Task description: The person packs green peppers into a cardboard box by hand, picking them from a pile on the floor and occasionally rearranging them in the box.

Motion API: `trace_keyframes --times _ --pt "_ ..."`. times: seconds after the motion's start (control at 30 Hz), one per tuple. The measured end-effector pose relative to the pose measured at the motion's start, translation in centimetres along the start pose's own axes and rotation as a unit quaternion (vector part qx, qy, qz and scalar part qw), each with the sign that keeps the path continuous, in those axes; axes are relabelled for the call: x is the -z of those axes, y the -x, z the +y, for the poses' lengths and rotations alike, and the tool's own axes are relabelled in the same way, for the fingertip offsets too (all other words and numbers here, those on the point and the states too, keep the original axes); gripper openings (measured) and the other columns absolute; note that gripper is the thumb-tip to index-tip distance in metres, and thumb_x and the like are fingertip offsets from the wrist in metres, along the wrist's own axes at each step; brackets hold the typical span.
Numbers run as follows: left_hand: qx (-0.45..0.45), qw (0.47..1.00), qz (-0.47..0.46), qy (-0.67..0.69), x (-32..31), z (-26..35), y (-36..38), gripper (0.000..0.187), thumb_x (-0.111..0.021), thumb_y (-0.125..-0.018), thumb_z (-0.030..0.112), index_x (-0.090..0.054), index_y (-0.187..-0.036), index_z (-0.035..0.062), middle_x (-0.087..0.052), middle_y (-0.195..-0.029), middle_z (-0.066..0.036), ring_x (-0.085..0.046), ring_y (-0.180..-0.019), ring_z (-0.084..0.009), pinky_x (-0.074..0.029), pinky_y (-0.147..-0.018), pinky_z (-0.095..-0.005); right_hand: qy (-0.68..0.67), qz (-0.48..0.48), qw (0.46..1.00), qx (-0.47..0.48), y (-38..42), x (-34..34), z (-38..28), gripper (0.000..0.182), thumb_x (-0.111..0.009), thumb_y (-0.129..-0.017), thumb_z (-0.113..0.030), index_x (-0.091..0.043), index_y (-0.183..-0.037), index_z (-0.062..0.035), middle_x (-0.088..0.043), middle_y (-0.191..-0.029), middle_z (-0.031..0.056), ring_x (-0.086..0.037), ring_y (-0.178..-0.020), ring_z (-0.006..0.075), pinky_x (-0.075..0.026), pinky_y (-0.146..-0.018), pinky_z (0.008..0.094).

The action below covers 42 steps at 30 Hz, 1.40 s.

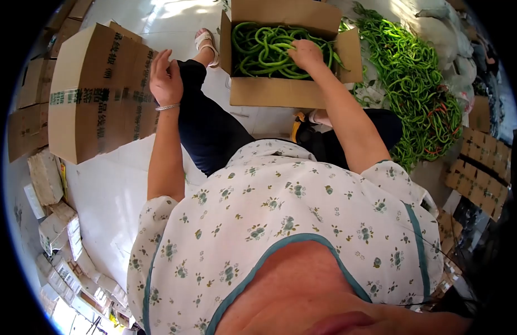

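Straight ahead on the floor: box [280, 92] of peppers [264, 50], long axes lying mostly left-right. Right hand [306, 54] is in the box, fingers curled down onto the peppers. Left hand [165, 78] is well off to the left, open, fingers spread, at the knee.

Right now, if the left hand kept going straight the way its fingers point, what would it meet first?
The left hand is open, fingers pointing up and away beside the knee. Ahead lies only bare white floor; the printed cardboard box sits off to its side. The way looks free, though depth is hard to judge.
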<state>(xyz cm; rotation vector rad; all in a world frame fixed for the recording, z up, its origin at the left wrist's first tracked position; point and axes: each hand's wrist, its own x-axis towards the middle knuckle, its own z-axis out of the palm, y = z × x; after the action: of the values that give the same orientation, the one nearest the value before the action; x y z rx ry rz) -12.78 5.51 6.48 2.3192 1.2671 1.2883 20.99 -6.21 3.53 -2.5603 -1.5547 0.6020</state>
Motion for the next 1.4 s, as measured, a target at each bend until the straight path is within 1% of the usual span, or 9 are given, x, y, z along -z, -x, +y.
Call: trace_keyframes --times 0.2,0.33,0.67,0.87,1.0,1.1,1.2,1.37,1.4 --pt "0.112 0.990 0.039 0.082 0.3 0.0 -0.4 0.022 -0.059 -0.083 0.010 -0.064 -0.104 0.0080 -0.059 -0.115 -0.007 -0.060 -0.082 -0.0133 -0.045 -0.055 -0.0211 0.019 0.307 0.930 0.201 0.2 -1.2 -1.1 0.019 -0.059 -0.081 -0.027 -0.063 -0.091 -0.0105 -0.056 -0.092 0.0078 -0.052 -0.094 0.0303 -0.043 -0.078 0.0457" --pt "0.117 0.988 0.010 0.096 0.8 0.7 -0.7 0.023 -0.060 -0.081 0.007 -0.064 -0.103 0.0067 -0.058 -0.114 -0.009 -0.061 -0.079 -0.0162 -0.048 -0.056 -0.0238 0.116 -0.035 0.993 0.006 -0.9 -0.3 -7.2 0.027 -0.060 -0.078 -0.032 -0.064 -0.093 -0.0101 -0.057 -0.101 0.0092 -0.051 -0.100 0.0301 -0.043 -0.083 0.0444" --pt "0.110 0.989 0.016 0.100 0.8 -0.7 -0.3 0.023 -0.061 -0.081 0.009 -0.065 -0.103 0.0073 -0.058 -0.115 -0.008 -0.059 -0.074 -0.0131 -0.046 -0.057 -0.0220 -0.268 0.147 0.948 0.087 -0.3 1.3 -4.9 0.026 -0.067 -0.075 -0.028 -0.054 -0.085 -0.0084 -0.058 -0.075 0.0094 -0.057 -0.074 0.0307 -0.045 -0.063 0.0422" --pt "0.095 0.986 0.021 0.132 0.7 -0.5 -0.4 0.021 -0.061 -0.081 0.009 -0.066 -0.101 0.0056 -0.058 -0.116 -0.008 -0.059 -0.073 -0.0125 -0.046 -0.056 -0.0215 -0.030 0.208 0.949 0.236 0.7 3.2 -5.3 0.022 -0.068 -0.076 -0.031 -0.058 -0.088 -0.0145 -0.060 -0.073 0.0077 -0.058 -0.071 0.0301 -0.046 -0.062 0.0382" --pt "0.112 0.984 0.029 0.137 1.2 -0.7 0.3 0.020 -0.061 -0.081 0.008 -0.066 -0.100 0.0050 -0.058 -0.116 -0.009 -0.059 -0.075 -0.0134 -0.046 -0.057 -0.0221 -0.237 0.395 0.877 0.139 1.7 7.4 -7.6 0.021 -0.063 -0.084 -0.028 -0.057 -0.090 -0.0090 -0.058 -0.064 0.0059 -0.057 -0.056 0.0211 -0.045 -0.052 0.0346" --pt "0.118 0.984 0.019 0.133 0.8 -0.3 -0.2 0.020 -0.061 -0.080 0.007 -0.066 -0.100 0.0052 -0.058 -0.116 -0.009 -0.060 -0.078 -0.0140 -0.046 -0.057 -0.0224 -0.461 0.346 0.798 0.176 -0.1 7.6 -5.7 0.024 -0.062 -0.086 -0.029 -0.058 -0.091 -0.0058 -0.057 -0.064 0.0031 -0.054 -0.054 0.0143 -0.043 -0.051 0.0294" --pt "0.116 0.984 0.011 0.133 0.8 -0.2 -0.4 0.020 -0.062 -0.080 0.007 -0.066 -0.100 0.0050 -0.058 -0.116 -0.009 -0.060 -0.080 -0.0144 -0.047 -0.057 -0.0224 -0.509 0.147 0.846 0.059 -2.4 5.0 -3.1 0.027 -0.062 -0.085 -0.031 -0.061 -0.092 -0.0048 -0.060 -0.066 0.0023 -0.055 -0.056 0.0147 -0.044 -0.053 0.0302" --pt "0.119 0.982 0.015 0.149 0.7 0.2 -0.5 0.020 -0.062 -0.080 0.007 -0.066 -0.099 0.0049 -0.057 -0.116 -0.009 -0.060 -0.084 -0.0167 -0.047 -0.060 -0.0225 -0.145 0.152 0.978 0.016 -3.5 -1.7 -5.2 0.036 -0.071 -0.066 -0.036 -0.065 -0.085 -0.0060 -0.063 -0.095 0.0158 -0.059 -0.090 0.0327 -0.048 -0.075 0.0437" --pt "0.116 0.980 0.011 0.161 0.6 0.2 -0.5 0.020 -0.062 -0.080 0.007 -0.066 -0.099 0.0052 -0.057 -0.116 -0.010 -0.060 -0.086 -0.0174 -0.047 -0.061 -0.0227 -0.070 0.062 0.996 -0.007 -3.5 -2.3 -5.5 0.031 -0.068 -0.072 -0.032 -0.065 -0.091 -0.0074 -0.063 -0.091 0.0173 -0.060 -0.089 0.0331 -0.049 -0.076 0.0440"
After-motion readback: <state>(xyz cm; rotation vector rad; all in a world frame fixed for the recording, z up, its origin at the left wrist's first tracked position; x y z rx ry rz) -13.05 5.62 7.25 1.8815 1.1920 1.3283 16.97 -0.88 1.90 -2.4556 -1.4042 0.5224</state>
